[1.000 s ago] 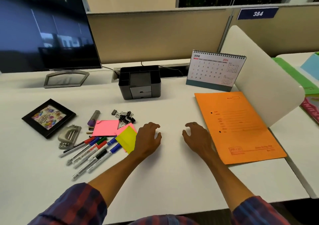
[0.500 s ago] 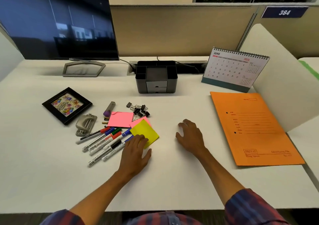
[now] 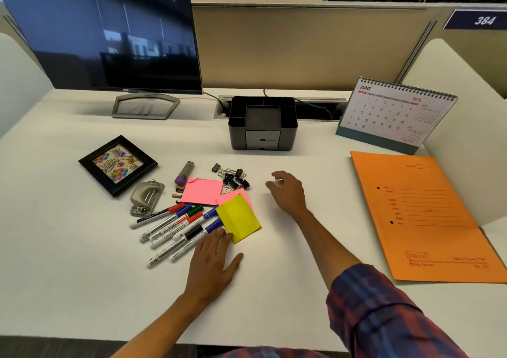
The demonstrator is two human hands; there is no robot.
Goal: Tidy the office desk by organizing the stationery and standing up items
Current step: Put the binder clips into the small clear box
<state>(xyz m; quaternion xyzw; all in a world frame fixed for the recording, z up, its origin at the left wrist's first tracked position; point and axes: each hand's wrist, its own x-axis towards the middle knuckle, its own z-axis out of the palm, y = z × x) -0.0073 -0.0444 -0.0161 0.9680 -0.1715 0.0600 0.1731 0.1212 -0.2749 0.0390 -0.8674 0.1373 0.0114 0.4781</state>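
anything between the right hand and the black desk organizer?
Nothing. In the head view, the stretch from the right hand up to the black desk organizer is bare white desk; the binder clips lie off to the left.

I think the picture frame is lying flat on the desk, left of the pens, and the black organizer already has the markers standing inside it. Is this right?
Not quite. The picture frame does lie flat on the desk, left of the pens, but the black organizer looks empty in the head view. The markers lie in a loose pile on the desk, with the left hand at them.
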